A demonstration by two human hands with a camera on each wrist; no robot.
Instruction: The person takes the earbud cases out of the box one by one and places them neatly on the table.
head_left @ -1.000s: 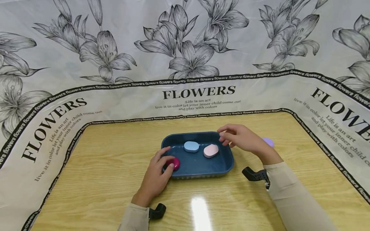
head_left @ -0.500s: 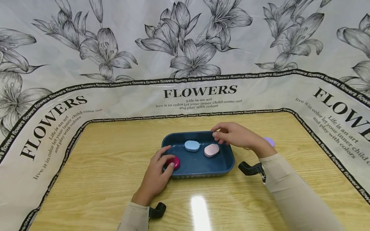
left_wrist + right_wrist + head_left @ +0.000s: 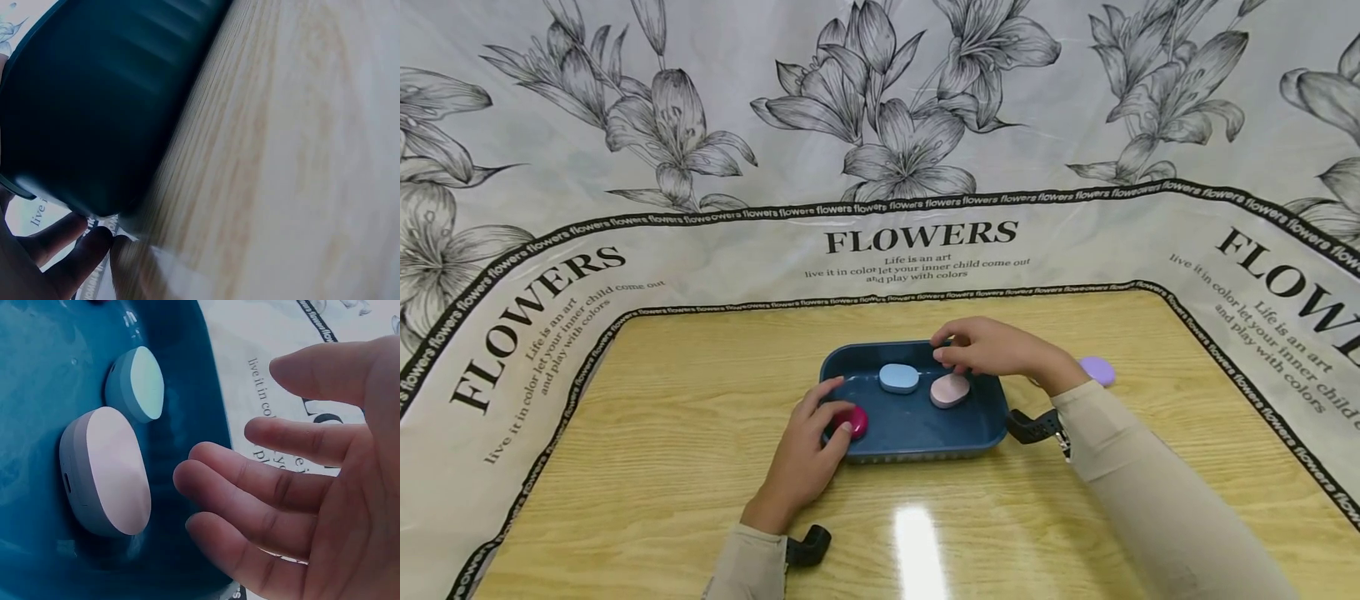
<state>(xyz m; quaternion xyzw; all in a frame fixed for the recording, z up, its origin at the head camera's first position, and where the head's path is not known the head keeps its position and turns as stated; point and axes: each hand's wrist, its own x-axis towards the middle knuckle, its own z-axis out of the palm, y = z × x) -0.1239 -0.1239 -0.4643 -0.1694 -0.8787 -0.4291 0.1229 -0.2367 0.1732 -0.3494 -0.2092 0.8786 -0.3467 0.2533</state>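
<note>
Tray [image 3: 910,423] likely corrals the pink case [image 3: 948,392]; right hand [image 3: 992,346] hovers empty, fingers relaxed; whether left hand [image 3: 805,446] grips magenta piece [image 3: 858,423] is unclear.

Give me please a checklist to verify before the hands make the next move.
1. Blue tray upright: ok, opening faces up.
2. Right hand free: ok, it holds nothing.
3. Left hand gripping magenta piece: cannot tell, contact unclear.
4. Light blue piece and pink piece apart: ok, gap shows.
5. All pieces inside the tray: not ok, purple piece lies outside.
</note>
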